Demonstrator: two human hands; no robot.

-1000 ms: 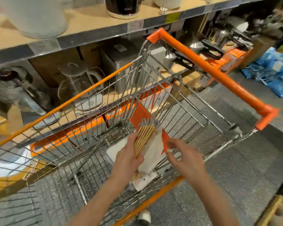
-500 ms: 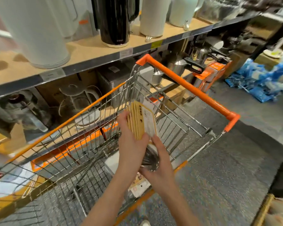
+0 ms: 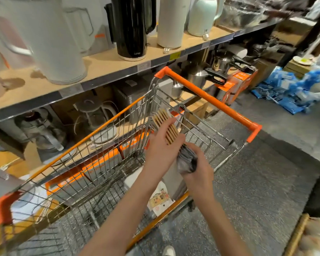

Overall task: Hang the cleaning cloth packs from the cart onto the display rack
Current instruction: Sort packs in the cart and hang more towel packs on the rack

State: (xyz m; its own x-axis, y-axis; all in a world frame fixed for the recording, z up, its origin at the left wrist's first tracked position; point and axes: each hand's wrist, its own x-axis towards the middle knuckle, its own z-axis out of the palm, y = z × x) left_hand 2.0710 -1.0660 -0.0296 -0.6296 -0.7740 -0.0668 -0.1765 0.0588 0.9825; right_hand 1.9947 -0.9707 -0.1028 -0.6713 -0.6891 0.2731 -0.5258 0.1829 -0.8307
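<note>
- Left hand [image 3: 162, 145]: grips the tan cardboard header cards of a fanned stack of cleaning cloth packs [image 3: 166, 126], fingers wrapped over the cards. Judged purpose: holding the headers together keeps the hang holes aligned for the rack.
- Right hand [image 3: 199, 171]: closed around the dark grey cloth ends [image 3: 187, 160] of the same stack, supporting its lower part so that the packs do not splay.
- Stack position: held above the near right part of the wire shopping cart with orange trim [image 3: 209, 97], clear of the basket.
- More white-wrapped packs with printed labels [image 3: 160, 199] lie in the basket below the forearms.
- Far side: wooden shelf [image 3: 103, 65] carrying a black jug [image 3: 131, 26] and white jugs. No display rack is in view.
- Change from half a second ago: the stack sits tilted further to the right, its edges now facing the camera; the cart appears lower in view.
</note>
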